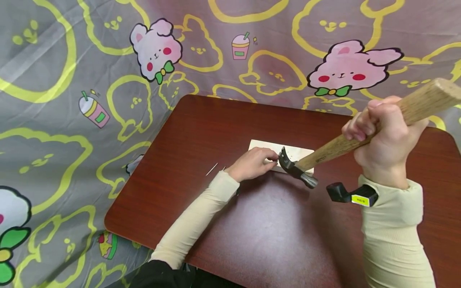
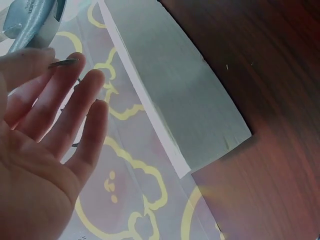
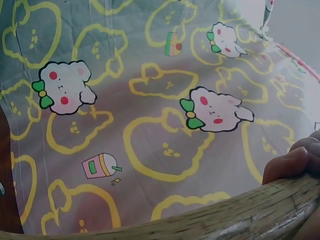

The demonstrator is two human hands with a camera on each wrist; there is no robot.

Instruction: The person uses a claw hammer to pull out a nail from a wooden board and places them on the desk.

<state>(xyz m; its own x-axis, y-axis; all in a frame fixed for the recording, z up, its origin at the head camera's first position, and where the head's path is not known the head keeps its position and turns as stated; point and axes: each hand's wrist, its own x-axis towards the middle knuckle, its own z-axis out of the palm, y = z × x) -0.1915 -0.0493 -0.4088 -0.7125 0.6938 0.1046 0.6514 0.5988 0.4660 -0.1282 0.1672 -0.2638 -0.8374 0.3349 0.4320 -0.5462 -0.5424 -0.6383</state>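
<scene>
A pale wooden board point(image 1: 301, 152) lies on the table, with several small dark marks on its top. Over its left part is my left hand point(image 1: 253, 163); in the left wrist view the thumb and a fingertip pinch a thin metal nail point(image 2: 64, 63), the other fingers spread apart. My right hand point(image 1: 390, 136) grips the wooden handle of a claw hammer point(image 1: 335, 150), raised and slanting down to the left. Its metal head hangs above the board, close to the left fingertips. The right wrist view catches the handle point(image 3: 225, 212) and part of the gripping fingers point(image 3: 287, 165).
Left of the left hand, a thin nail-like piece point(image 1: 211, 169) lies on the brown table point(image 1: 173, 192), with another partly seen by the cuff. A patterned curtain point(image 1: 201, 44) hangs behind and along the left side of the table.
</scene>
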